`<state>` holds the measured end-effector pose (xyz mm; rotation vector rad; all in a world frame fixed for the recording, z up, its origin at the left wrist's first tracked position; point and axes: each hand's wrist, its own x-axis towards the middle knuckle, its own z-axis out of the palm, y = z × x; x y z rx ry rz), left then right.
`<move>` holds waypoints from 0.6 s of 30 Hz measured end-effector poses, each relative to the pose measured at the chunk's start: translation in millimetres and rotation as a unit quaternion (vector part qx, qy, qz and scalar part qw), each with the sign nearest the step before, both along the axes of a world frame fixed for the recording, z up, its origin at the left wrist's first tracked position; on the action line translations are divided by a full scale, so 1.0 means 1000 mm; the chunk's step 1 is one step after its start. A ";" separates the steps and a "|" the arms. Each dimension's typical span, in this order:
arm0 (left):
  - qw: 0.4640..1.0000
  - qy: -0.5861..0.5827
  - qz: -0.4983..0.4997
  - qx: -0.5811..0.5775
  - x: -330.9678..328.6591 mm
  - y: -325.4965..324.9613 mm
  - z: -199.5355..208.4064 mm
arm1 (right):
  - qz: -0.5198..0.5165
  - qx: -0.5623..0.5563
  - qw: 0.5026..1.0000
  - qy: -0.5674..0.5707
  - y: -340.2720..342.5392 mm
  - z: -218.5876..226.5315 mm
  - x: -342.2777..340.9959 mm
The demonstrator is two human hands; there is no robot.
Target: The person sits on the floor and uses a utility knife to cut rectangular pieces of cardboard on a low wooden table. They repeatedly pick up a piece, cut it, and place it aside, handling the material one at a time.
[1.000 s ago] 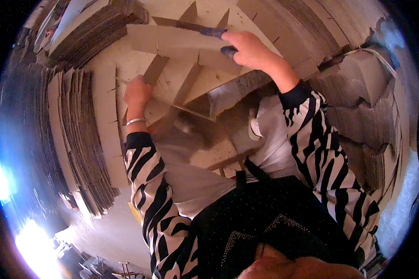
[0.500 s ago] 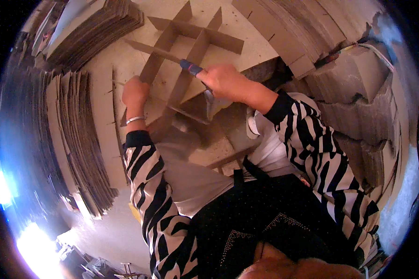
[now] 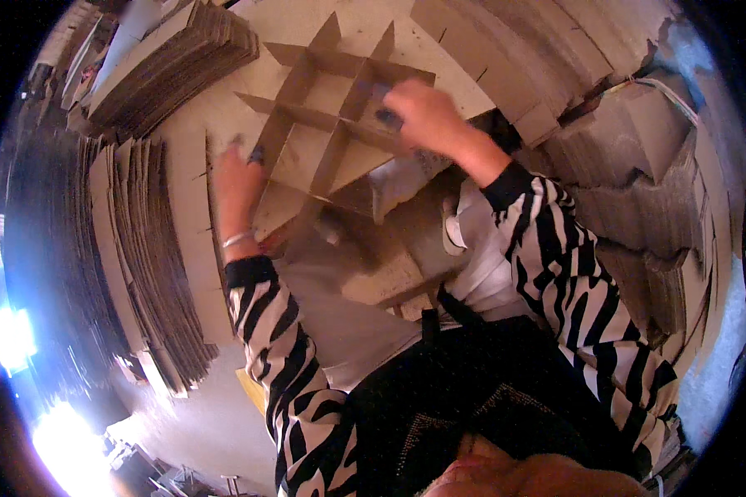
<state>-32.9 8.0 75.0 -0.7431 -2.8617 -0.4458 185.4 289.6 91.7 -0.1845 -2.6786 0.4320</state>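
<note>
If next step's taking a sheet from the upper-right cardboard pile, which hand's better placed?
Right, probably. The right hand is at the divider grid's right side, nearer the cardboard pile; the left hand is by its left side. Both blur, so grip is unclear.

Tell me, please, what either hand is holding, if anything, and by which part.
It cannot be told; blur hides any grip. The left hand is beside the left edge of the brown, grid-shaped cardboard divider, the right hand over its right side.
</note>
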 end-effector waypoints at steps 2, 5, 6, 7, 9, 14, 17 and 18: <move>0.999 -0.026 0.024 0.027 0.005 -0.017 0.020 | -0.089 -0.001 0.995 0.052 0.028 0.001 -0.003; 0.979 -0.151 -0.065 -0.123 -0.007 0.009 0.030 | -0.195 -0.134 0.965 -0.111 0.089 -0.013 -0.004; 0.961 -0.120 -0.212 -0.133 -0.013 0.033 -0.002 | -0.177 -0.163 0.963 -0.118 0.091 -0.027 0.002; 0.964 -0.214 -0.148 -0.049 0.023 0.005 0.015 | -0.073 -0.224 0.963 -0.128 0.034 -0.043 -0.038; 0.942 -0.304 -0.139 -0.003 0.083 0.079 0.022 | 0.016 -0.238 0.964 -0.118 0.016 -0.043 -0.033; 0.929 -0.286 -0.190 0.136 0.116 0.099 0.008 | 0.012 -0.273 0.952 -0.136 0.024 0.006 -0.034; 0.871 -0.329 -0.214 0.294 0.083 0.063 0.024 | -0.076 -0.211 0.974 0.026 0.078 -0.012 -0.006; 0.827 -0.362 -0.238 0.359 0.073 0.064 0.037 | -0.162 -0.145 0.974 -0.063 0.108 0.006 0.028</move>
